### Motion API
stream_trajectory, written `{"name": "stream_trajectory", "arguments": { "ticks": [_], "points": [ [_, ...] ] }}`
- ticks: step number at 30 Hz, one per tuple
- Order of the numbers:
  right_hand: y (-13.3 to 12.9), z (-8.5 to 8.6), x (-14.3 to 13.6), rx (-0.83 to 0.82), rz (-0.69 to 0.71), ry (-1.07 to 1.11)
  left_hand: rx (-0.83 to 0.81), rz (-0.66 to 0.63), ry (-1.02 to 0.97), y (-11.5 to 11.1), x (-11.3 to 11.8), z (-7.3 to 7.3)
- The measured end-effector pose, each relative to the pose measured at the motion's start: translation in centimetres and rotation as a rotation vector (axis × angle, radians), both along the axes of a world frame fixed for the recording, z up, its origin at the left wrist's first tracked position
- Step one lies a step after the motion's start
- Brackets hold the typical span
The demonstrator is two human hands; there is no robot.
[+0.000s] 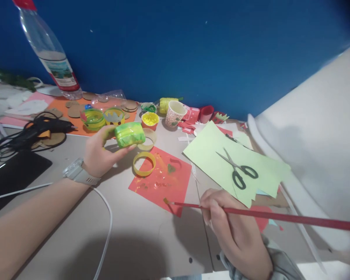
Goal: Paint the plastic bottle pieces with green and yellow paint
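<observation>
My left hand point(102, 151) grips a small cylinder painted green and yellow point(130, 134), thumb below and fingers above, held up off the table. In my right hand point(230, 229) is a long red paintbrush point(268, 212), pinched near its bristle end. The bristle tip points left, over the lower edge of a red paper sheet point(177, 177) smeared with yellow, green and red paint. I cannot tell whether the tip touches the paper. A yellow tape roll point(144, 164) rests on the sheet's left corner, and a paler ring point(147, 139) lies behind it.
Paint cups, yellow point(150, 120) and green point(148, 108), stand at the back beside a patterned paper cup point(175, 114). Scissors point(236, 168) lie on light green paper point(210, 149). To the left are a tall bottle point(56, 70), a black glue gun point(51, 124) and a white cable point(109, 217).
</observation>
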State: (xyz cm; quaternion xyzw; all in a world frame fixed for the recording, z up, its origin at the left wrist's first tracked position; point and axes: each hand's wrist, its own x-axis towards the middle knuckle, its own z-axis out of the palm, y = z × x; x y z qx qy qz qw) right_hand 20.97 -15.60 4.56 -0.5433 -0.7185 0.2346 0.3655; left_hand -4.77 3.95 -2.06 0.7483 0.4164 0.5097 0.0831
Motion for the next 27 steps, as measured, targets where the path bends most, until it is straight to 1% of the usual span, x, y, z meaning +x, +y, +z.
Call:
{"name": "stream_trajectory", "arguments": {
  "ticks": [2, 3, 5, 8, 10, 13, 16, 19, 23, 25, 27],
  "points": [
    [-0.2, 0.0, 0.2, 0.054, -0.027, 0.049, -0.007, 0.008, 0.002, 0.0, 0.0, 0.0],
    [-0.2, -0.1, 0.3, 0.085, -0.065, 0.095, -0.012, 0.010, 0.003, -0.1, 0.1, 0.0],
    [-0.3, -0.6, 0.4, 0.106, -0.197, 0.171, -0.022, 0.017, 0.005, -0.1, 0.1, 0.1],
    [-0.3, -1.8, 0.4, 0.041, -0.397, 0.142, -0.032, 0.034, 0.005, -0.2, 0.2, 0.2],
    [-0.4, -2.4, 0.4, -0.004, -0.463, 0.106, -0.038, 0.039, 0.005, -0.2, 0.2, 0.2],
    [-0.7, -2.3, 0.5, 0.030, -0.511, 0.134, -0.049, 0.031, 0.003, 0.0, 0.1, 0.0],
    [-1.1, -1.6, 0.6, 0.063, -0.461, 0.075, -0.056, 0.028, -0.001, 0.1, 0.0, -0.2],
    [-1.7, -1.0, 0.8, 0.018, -0.354, 0.010, -0.062, 0.036, 0.000, 0.1, 0.0, -0.2],
    [-2.8, -1.1, 1.0, 0.029, -0.271, 0.123, -0.075, 0.051, 0.002, 0.1, 0.0, -0.2],
    [-3.0, -1.2, 1.0, -0.004, -0.224, 0.110, -0.085, 0.045, -0.002, 0.1, 0.0, -0.2],
    [-3.1, -1.1, 0.9, -0.035, -0.181, 0.049, -0.091, 0.039, -0.009, 0.1, 0.0, -0.4]
  ]
}}
